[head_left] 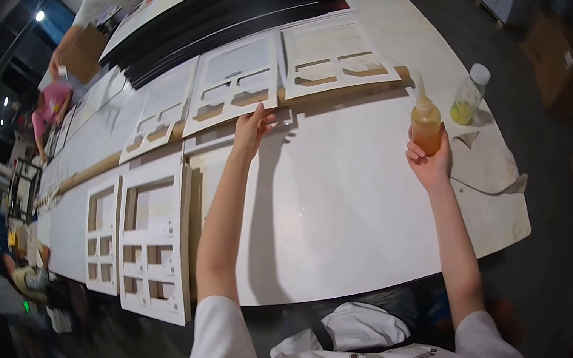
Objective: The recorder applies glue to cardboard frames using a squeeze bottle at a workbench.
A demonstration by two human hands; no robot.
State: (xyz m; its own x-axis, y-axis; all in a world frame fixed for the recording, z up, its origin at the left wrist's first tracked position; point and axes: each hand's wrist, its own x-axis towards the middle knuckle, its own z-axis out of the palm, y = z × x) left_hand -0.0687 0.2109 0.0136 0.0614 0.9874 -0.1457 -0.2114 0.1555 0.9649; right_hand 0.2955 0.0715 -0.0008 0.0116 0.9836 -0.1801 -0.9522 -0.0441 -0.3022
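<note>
The person is working at a long white surface [354, 213], and the job looks to be in its middle stretch, judging by how things lie. The right hand [430, 160] is holding an amber squeeze bottle [426, 125] upright by its base, the fingers wrapped closed around it and the nozzle pointing up, above the right part of the surface. The left hand [250, 130] is reaching forward with its fingers spread loosely open, the tips resting on the near edge of a white cut-out frame panel [233, 85] that is leaning over a long wooden strip [215, 121]; it is gripping nothing. Several such panels are already lying in a row along that strip, another one [333, 59] just beside the first, and a stack of them [152, 241] is waiting at the left edge. A second, clear bottle [469, 95] with yellow liquid is standing near the amber one, beside a crumpled sheet [486, 159]. Black boards [220, 18] are piled farther back, where another person's arm [69, 41] is also at work. Nothing is blocking the near part of the surface.
</note>
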